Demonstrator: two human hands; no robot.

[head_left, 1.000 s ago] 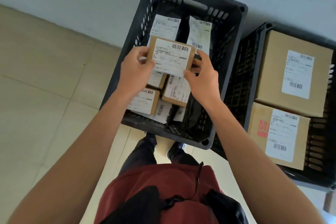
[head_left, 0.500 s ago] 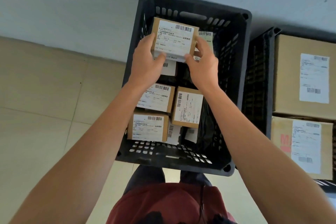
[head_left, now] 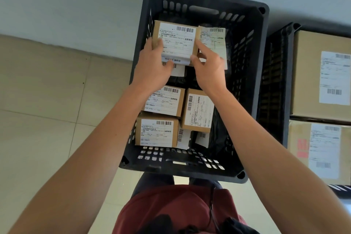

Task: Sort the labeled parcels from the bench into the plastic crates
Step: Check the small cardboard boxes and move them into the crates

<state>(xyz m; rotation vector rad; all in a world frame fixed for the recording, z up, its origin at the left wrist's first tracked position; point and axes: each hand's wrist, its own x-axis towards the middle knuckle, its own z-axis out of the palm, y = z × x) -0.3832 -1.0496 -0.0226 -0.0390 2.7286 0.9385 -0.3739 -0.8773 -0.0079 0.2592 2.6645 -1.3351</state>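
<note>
We are holding a small labeled parcel over the far end of the black crate, our left hand gripping its left edge with the thumb on the label and our right hand pinching its right edge. Below it, three more labeled boxes are lying in the crate's near half. Just beside it, a second crate is holding two large cartons.
</note>
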